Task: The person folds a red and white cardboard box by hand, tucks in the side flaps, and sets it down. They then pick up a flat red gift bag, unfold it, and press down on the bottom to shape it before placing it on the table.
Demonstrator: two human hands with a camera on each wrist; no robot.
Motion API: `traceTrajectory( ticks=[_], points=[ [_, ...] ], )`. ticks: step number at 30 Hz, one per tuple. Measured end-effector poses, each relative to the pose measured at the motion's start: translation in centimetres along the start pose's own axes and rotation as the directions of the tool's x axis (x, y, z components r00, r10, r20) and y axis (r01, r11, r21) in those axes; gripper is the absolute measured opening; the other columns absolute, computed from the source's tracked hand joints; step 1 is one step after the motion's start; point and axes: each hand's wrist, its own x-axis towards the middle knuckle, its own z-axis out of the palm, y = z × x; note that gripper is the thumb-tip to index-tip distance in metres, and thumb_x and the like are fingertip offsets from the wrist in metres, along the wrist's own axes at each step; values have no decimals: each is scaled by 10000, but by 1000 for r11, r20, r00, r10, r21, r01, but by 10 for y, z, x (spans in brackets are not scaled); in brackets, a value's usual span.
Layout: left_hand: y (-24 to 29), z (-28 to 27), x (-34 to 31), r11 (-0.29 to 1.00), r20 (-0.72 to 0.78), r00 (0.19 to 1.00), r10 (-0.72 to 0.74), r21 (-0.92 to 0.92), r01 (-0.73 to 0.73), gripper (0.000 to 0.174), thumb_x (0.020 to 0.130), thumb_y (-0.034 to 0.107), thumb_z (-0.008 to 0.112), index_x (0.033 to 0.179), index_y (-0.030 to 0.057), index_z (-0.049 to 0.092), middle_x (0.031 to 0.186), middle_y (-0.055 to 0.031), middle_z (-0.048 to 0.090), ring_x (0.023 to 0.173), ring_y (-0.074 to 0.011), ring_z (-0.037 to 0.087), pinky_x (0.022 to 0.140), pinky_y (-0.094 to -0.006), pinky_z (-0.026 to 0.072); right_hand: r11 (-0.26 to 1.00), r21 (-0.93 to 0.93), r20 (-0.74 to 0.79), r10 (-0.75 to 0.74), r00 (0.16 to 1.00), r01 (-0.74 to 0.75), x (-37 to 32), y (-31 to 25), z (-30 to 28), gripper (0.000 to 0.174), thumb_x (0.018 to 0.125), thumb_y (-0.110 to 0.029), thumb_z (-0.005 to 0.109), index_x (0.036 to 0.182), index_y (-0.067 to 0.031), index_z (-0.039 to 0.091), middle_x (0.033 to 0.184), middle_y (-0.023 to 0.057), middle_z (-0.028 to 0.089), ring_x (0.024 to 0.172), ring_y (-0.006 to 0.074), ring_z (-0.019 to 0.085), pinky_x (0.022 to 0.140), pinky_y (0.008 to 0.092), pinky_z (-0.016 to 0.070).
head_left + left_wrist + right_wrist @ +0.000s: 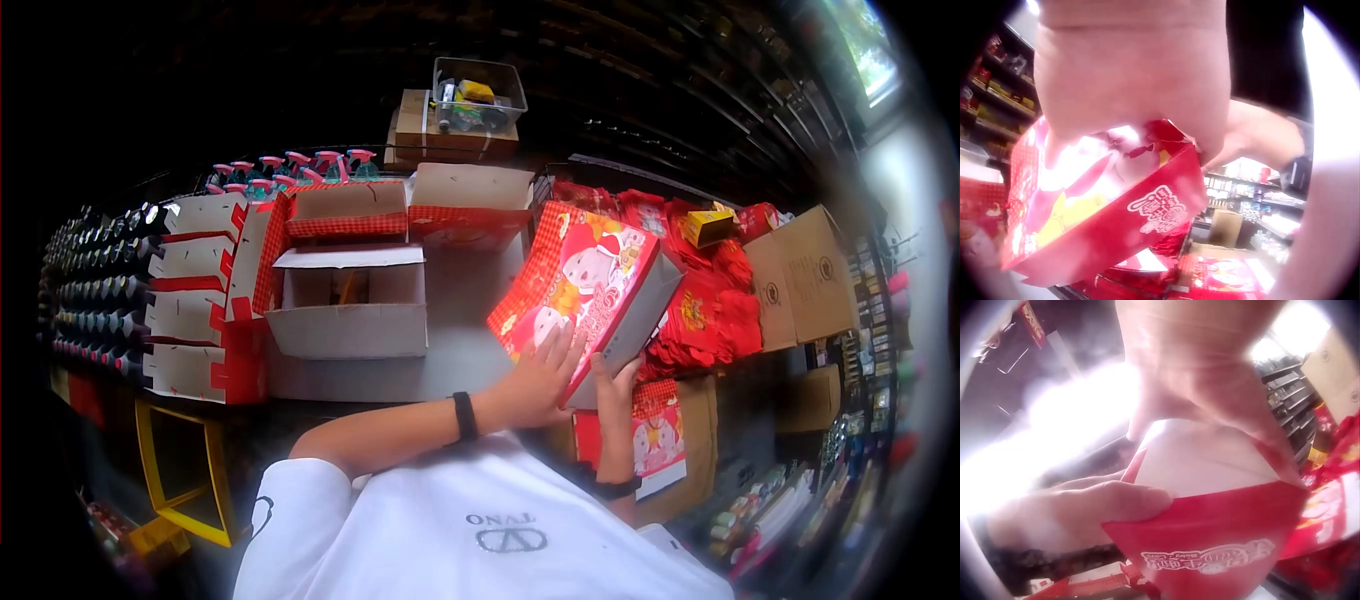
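A red printed carton [600,275] is held tilted in front of the torso. The left hand [535,380] lies across its printed face with fingers extended, and in the right wrist view its thumb [1154,501] bears on the red end panel [1210,550]. At the lower end, the right hand [615,390] grips the carton by its plain grey side. The left wrist view shows the left hand [1132,75] over the carton [1104,219]; the right hand [1204,369] spans its pale side [1197,462] in the right wrist view. The carton's contents are hidden.
Open white-and-red cartons [348,330] stand on the table, left and centre. Pink-topped spray bottles [330,165] and dark bottles [100,290] are behind and left. Red packets [705,310] lie beside a brown box [805,280] on the right. A clear bin [480,90] sits at the back.
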Motion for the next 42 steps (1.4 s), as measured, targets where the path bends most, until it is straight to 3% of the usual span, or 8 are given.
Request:
traceTrajectory(
  ticks=[3, 7, 13, 16, 19, 26, 32, 42],
  points=[
    [13, 11, 13, 995, 28, 997, 73, 63, -75, 1126, 811, 443, 839, 1643, -19, 236, 1634, -410, 253, 1529, -539, 300, 1166, -661, 353, 999, -31, -59, -16, 998, 15, 2, 5, -3, 1016, 964, -474, 765, 1646, 19, 195, 1614, 230, 355, 1476, 345, 397, 1203, 461, 359],
    [20, 4, 31, 980, 53, 986, 157, 115, -162, 1099, 831, 425, 841, 1646, 2, 239, 1639, -361, 298, 1514, -515, 332, 1185, -642, 353, 826, 558, 15, 84, 996, -78, -3, 1, -9, 944, 982, -406, 741, 1639, 11, 206, 1577, 210, 418, 1413, 325, 478, 1160, 439, 420],
    [-39, -54, 9, 998, -389, 919, 64, 31, -56, 1223, 786, 428, 914, 1686, 58, 172, 1711, -289, 185, 1573, -459, 251, 1243, -608, 289, 423, 900, 5, 237, 971, -108, 4, 33, -9, 747, 1033, -573, 560, 1558, -57, 431, 1457, 117, 564, 1333, 283, 568, 1139, 468, 453],
    [-65, -53, 5, 835, -63, 939, -338, -481, 268, 1380, 750, 462, 952, 1708, 105, 25, 1741, -250, 113, 1611, -399, 191, 1267, -588, 257, 448, 892, 37, 54, 998, -58, 6, 50, 7, 742, 1034, -612, 526, 1520, -55, 466, 1450, 112, 576, 1344, 282, 566, 1136, 467, 454],
    [-52, -46, 20, 570, 116, 960, -254, -784, 246, 1491, 740, 503, 960, 1697, 128, -120, 1745, -216, 122, 1627, -339, 151, 1276, -556, 254, 548, 834, 40, 54, 998, -63, 12, 70, 37, 682, 1032, -563, 563, 1461, -37, 500, 1404, 101, 597, 1316, 264, 580, 1130, 456, 453],
    [-48, -46, 33, 496, 66, 895, -442, -813, 305, 1206, 828, 304, 897, 1667, 77, 61, 1649, -151, 315, 1538, -275, 319, 1223, -421, 352, 720, 692, 218, -277, 936, 52, 33, 83, 39, 717, 1007, -480, 667, 1529, -33, 461, 1467, 90, 539, 1362, 244, 512, 1165, 426, 402],
    [-64, -63, -4, 353, 65, 774, -630, -864, 359, 1049, 893, 272, 821, 1670, 83, 142, 1613, -129, 380, 1475, -249, 409, 1186, -394, 396, 491, 857, 228, -87, 970, -158, 64, 106, -6, 710, 1070, -477, 608, 1612, -74, 388, 1595, 81, 475, 1491, 247, 436, 1213, 439, 371],
    [-37, -58, -79, 901, -69, 903, -425, -127, 414, 1350, 690, 225, 1005, 1692, 84, 112, 1703, -182, 257, 1574, -314, 291, 1266, -401, 292, 712, 633, 530, -113, 840, -304, 83, 115, -30, 456, 1025, -123, 631, 1456, -51, 499, 1346, 53, 610, 1280, 186, 581, 1090, 369, 463]
  ],
)
